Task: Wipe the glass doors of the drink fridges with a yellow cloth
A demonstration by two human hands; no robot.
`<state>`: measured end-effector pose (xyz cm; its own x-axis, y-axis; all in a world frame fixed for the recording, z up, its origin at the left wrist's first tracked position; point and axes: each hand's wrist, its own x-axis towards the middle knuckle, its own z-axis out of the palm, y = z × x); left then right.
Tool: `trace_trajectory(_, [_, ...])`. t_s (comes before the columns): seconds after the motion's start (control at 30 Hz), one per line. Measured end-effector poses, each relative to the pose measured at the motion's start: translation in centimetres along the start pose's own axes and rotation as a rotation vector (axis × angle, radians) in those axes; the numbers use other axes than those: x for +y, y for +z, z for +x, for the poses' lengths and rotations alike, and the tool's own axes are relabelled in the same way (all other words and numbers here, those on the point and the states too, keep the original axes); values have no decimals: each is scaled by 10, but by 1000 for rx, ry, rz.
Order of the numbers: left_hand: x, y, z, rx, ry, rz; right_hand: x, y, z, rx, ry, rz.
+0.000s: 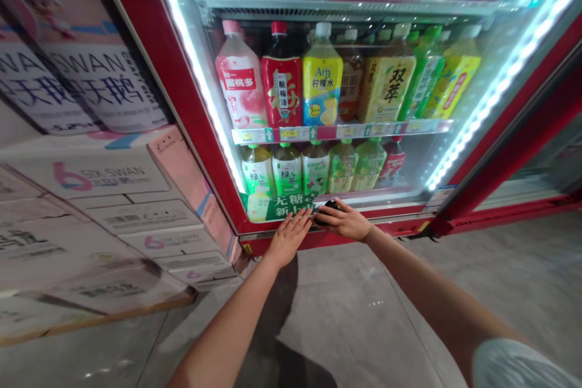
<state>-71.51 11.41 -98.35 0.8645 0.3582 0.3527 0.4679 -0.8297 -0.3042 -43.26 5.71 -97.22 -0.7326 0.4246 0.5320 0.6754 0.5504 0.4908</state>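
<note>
- Along the lower front edge of the red-framed cooler (195,133), we see a small black object (333,204), mostly hidden beneath our fingers; what it is, we cannot tell.
- What shows of it seems longer from side to side, roughly in line with the cooler's edge and rising slightly to the right. We cannot make out which end is its front, so we leave open which way it points.
- Our right hand (349,221) is the nearer of our two hands: its fingers lie across the black object from the right. Whether they grip it or only rest on it, we cannot tell.
- Our left hand (291,235) lies flat and palm down, fingers extended and close together, with nothing visible in its grasp. From those fingertips, the black object lies just to the right.
- Under and behind the left fingertips we see a green printed sign (286,201) along the edge.
- Beyond our hands, a green-capped tea bottle (287,170) stands upright in the lower row; farther up, a yellow-labelled bottle (322,79) stands on the shelf above.
</note>
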Motion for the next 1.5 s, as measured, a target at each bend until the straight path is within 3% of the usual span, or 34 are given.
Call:
trace_trajectory(0.2, [-5, -1, 15, 20, 56, -25, 16, -17, -34, -35, 198, -4])
trace_trajectory(0.43, [9, 6, 34, 8, 149, -59, 21, -19, -51, -36, 124, 17])
trace_trajectory(0.6, [20, 6, 52, 4, 137, -85, 28, -28, -78, -57, 329, -5])
trace_trajectory(0.8, [31, 3, 60, -36, 184, -78, 25, -20, -86, -73, 236, -10])
trace_trajectory(0.87, [33, 1, 60, -40, 193, -74, 28, -22, -92, -60, 352, -29])
trace_trajectory(0.93, [35, -2, 60, -34, 192, -72, 25, -21, -104, 11, 598, -51])
trace_trajectory(1.07, [42, -3, 61, -23, 219, -48, -10, 5, -117, 337, 1155, -129])
trace_trajectory(1.2, [55, 3, 74, -29, 227, -45, -32, 36, -96, 551, 1309, -143])
trace_trajectory(1.3, [63, 7, 90, -41, 269, -59, -13, 36, -90, 578, 1364, -99])
trace_trajectory(1.4, [65, 6, 105, -52, 281, -67, 9, 30, -102, 640, 1451, -95])
trace_trajectory(1.5, [66, 4, 116, -57, 251, -73, 4, 35, -102, 756, 1590, -126])
